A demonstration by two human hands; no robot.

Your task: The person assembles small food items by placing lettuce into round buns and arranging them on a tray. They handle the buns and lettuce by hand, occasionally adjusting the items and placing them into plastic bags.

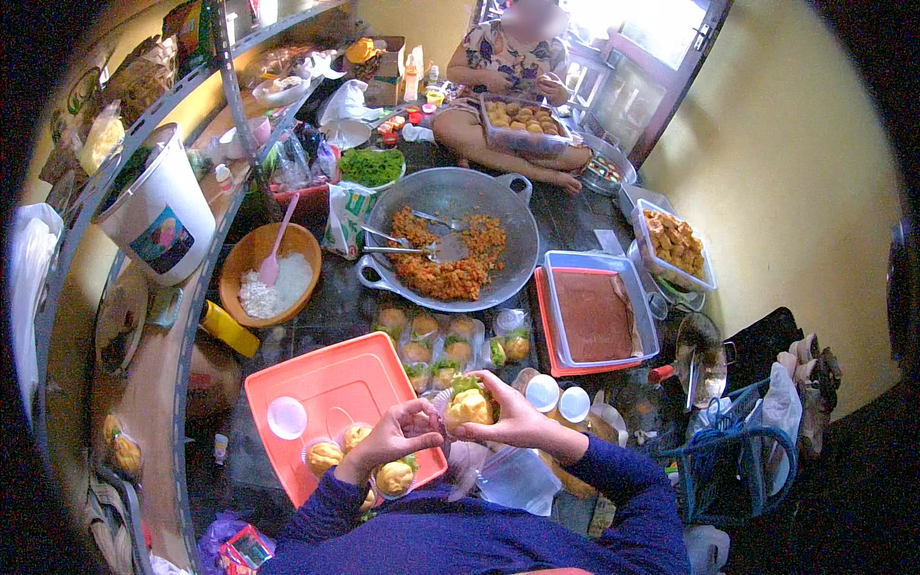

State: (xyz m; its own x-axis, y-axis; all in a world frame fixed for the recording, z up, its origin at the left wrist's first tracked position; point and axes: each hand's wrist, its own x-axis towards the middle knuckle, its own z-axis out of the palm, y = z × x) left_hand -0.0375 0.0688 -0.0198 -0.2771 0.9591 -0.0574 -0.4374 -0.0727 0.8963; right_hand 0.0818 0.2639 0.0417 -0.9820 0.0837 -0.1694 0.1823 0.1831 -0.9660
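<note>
A golden filled bun with green lettuce sticking out is in my right hand, its fingers and thumb curved around it. Close against the bun's left side, my left hand has its fingers curled. A pale pleated paper cup shows at its fingertips. Under my left wrist lies an orange-red lid with several filled buns in paper cups and a small white round lid. Just beyond my hands stand several clear boxes of lettuce-filled buns.
Farther off stands a large wok of orange filling with utensils. A wooden bowl holds something white and a pink spoon. To the right are a blue-rimmed tub and a box of brown pieces. Another person sits behind a tray of buns.
</note>
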